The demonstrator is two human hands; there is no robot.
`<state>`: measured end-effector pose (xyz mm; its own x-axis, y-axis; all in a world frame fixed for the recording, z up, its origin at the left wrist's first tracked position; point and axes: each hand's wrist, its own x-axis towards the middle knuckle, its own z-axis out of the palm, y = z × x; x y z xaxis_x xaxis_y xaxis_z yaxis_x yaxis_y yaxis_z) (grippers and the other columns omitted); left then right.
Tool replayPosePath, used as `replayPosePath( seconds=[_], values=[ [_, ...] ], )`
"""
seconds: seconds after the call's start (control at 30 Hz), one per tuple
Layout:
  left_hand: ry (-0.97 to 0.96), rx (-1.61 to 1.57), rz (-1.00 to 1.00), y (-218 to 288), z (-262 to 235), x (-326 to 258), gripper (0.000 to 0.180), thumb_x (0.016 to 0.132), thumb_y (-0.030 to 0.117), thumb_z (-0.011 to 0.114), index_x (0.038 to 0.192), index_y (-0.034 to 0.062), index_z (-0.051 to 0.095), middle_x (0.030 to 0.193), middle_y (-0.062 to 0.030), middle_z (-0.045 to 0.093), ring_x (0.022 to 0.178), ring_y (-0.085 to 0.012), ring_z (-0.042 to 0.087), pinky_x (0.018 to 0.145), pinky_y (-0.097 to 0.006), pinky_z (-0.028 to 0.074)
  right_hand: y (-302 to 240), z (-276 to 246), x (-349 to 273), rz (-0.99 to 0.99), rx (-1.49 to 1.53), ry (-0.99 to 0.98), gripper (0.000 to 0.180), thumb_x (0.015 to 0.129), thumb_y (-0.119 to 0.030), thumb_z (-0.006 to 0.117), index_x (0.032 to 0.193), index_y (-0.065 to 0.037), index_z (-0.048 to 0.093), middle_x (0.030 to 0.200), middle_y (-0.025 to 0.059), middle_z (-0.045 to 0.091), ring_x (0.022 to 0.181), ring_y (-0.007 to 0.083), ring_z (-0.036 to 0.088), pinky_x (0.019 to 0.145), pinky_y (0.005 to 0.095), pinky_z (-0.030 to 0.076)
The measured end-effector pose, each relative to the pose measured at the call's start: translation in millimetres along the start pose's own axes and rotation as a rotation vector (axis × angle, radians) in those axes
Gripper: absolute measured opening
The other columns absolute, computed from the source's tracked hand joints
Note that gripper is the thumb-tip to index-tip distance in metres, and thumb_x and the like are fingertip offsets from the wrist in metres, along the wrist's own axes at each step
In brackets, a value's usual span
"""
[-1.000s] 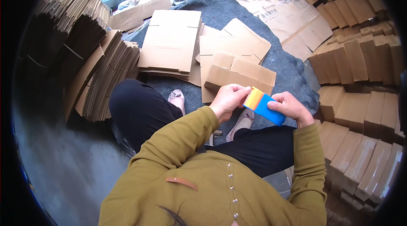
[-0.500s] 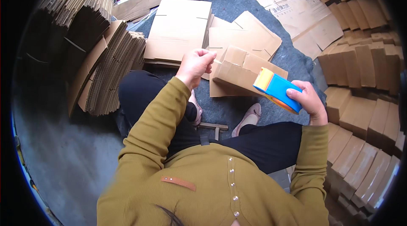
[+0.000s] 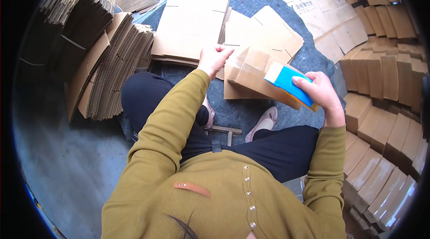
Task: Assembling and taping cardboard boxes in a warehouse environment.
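Blue dispenser, gripped by right hand, overlaps carton — left hand clenched near cardboard.

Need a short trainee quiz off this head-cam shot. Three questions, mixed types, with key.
1. True or false: the blue-and-orange plastic tape dispenser is in the person's right hand.

2. What stands on the person's left?
A) A red plastic bucket
B) Stacked flattened brown cardboard
C) A white metal shelf

3. Short answer: name the brown thing that lies between the two hands in this view, partly hidden by the dispenser.

Key
1: True.
2: B.
3: The long brown cardboard box.
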<state>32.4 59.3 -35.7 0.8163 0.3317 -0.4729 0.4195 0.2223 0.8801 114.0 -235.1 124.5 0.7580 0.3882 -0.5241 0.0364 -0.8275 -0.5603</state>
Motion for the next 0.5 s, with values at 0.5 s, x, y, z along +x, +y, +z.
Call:
replayPosePath(
  seconds=[0.5],
  values=[
    [0.045, -0.433, -0.207, -79.6, 38.8, -1.3, 0.015, 0.086, 0.017, 0.078, 0.087, 0.0064, 0.067, 0.069, 0.0031, 0.059, 0.056, -0.0052, 0.047, 0.051, -0.022, 0.039, -26.6, 31.0, 13.2, 0.102, -0.364, 0.010, 0.053, 0.077, -0.048, 0.067, 0.083, 0.004, 0.073, 0.070, 0.0230, 0.067, 0.071, 0.0324, 0.071, 0.068, 0.0402, 0.055]
  ],
)
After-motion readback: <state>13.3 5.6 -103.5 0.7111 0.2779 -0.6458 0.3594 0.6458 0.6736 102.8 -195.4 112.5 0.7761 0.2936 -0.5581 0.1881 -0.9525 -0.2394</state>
